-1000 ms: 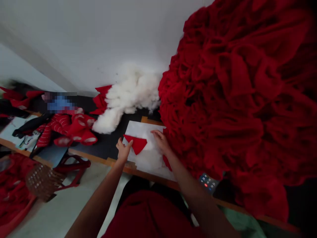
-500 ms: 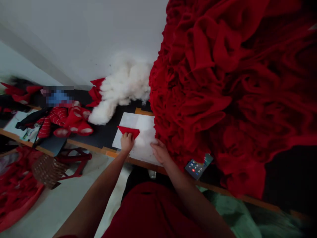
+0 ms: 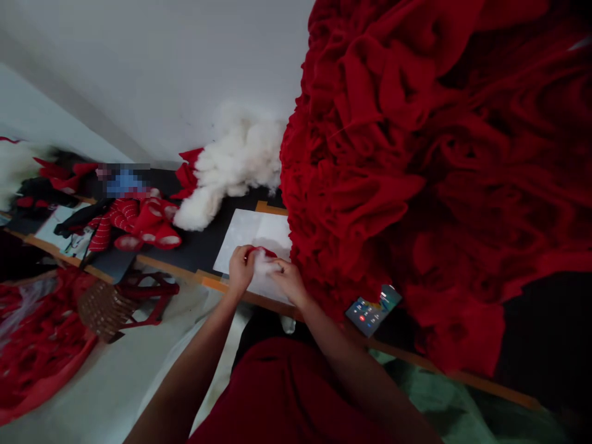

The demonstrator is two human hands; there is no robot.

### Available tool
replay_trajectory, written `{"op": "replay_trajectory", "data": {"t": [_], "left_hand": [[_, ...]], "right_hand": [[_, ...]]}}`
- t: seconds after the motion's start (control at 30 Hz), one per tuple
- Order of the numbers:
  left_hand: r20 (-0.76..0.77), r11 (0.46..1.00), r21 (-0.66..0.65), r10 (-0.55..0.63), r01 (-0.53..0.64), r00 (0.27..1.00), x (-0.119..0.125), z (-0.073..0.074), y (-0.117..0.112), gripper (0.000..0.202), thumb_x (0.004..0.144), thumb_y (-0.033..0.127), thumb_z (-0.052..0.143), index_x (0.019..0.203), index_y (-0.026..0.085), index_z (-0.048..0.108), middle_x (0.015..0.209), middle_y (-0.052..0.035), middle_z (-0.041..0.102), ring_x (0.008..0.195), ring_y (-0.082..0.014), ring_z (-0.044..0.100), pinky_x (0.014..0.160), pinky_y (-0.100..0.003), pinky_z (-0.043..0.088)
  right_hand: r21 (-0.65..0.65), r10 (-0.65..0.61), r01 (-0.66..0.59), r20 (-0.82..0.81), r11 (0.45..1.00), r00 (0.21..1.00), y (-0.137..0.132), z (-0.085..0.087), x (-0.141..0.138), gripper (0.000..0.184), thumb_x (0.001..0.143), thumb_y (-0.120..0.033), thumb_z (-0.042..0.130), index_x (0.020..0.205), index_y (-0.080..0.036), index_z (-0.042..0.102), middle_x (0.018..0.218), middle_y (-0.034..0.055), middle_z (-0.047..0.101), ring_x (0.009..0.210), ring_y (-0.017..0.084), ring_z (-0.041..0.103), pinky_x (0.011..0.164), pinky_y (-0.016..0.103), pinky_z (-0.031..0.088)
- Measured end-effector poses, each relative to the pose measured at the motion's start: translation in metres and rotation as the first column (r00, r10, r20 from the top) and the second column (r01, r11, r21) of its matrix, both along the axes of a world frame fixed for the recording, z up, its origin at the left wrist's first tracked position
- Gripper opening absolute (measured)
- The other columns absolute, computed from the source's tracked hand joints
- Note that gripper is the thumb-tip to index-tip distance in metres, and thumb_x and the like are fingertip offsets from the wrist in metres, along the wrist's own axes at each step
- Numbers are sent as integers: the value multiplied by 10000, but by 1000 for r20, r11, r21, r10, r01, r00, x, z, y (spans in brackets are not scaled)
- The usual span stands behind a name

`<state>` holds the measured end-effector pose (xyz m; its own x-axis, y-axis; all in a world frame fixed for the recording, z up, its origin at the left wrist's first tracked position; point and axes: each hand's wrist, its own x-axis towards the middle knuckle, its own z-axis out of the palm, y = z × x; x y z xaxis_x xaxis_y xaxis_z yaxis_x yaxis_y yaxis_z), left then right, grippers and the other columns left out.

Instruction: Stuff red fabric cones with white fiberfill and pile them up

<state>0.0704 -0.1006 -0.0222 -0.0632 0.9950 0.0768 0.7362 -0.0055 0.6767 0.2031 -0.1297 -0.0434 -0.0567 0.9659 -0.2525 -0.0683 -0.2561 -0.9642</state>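
My left hand (image 3: 240, 269) is closed on a small red fabric piece (image 3: 264, 251), partly hidden by my fingers and by white fluff. A tuft of white stuffing (image 3: 263, 265) is pinched in my right hand (image 3: 290, 282), right against the red piece. Both hands are over a white board (image 3: 231, 237) at the table's front edge. Beyond the board, a large heap of white stuffing (image 3: 240, 154) lies against the wall.
A tall pile of red fabric pieces (image 3: 351, 154) rises on the right, with a lit phone (image 3: 372, 311) at its foot. Red plush parts (image 3: 155, 225) lie on the dark table to the left. Below stands a stool (image 3: 148, 302).
My right hand has moved left and up with white stuffing to the red piece. My left hand has turned the piece, which was lying flat across the board. The view has shifted slightly.
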Motion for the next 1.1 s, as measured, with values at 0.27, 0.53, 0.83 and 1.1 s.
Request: {"op": "replay_trajectory", "data": {"t": [0.27,0.53,0.83,1.1], "left_hand": [[310,999,43,-27,14,950,27,28,-19,179,763,208,527,889,221,654,886,-61,570,847,-184,506,813,-288,382],[360,991,25,-135,135,923,44,57,-32,143,731,215,567,819,228,680,764,-41,521,783,-181,475,820,-313,371],[589,954,136,139,-267,796,30,83,-35,404,662,337,655,1027,203,547,1062,-78,500,1042,-215,462,931,-367,359],[910,918,-387,395,-84,124,42,86,-21,281,756,310,576,1006,192,522,830,-23,616,743,-141,607,794,-320,463]], "right_hand": [[286,-9,-102,363,953,932,-17,19,3,559,637,-74,451,1191,-143,439,1243,119,497,1158,202,457,987,362,365],[234,-21,-11,132,972,991,-15,27,11,263,628,-92,458,818,-182,616,892,58,661,921,202,577,888,350,418],[57,-167,180,-176,982,970,-17,42,-4,86,622,-211,431,614,-197,515,541,-39,543,510,113,491,511,232,430],[285,-180,140,117,948,977,-16,77,-6,385,596,-114,417,946,-178,565,872,40,612,813,183,564,756,307,468]]}}
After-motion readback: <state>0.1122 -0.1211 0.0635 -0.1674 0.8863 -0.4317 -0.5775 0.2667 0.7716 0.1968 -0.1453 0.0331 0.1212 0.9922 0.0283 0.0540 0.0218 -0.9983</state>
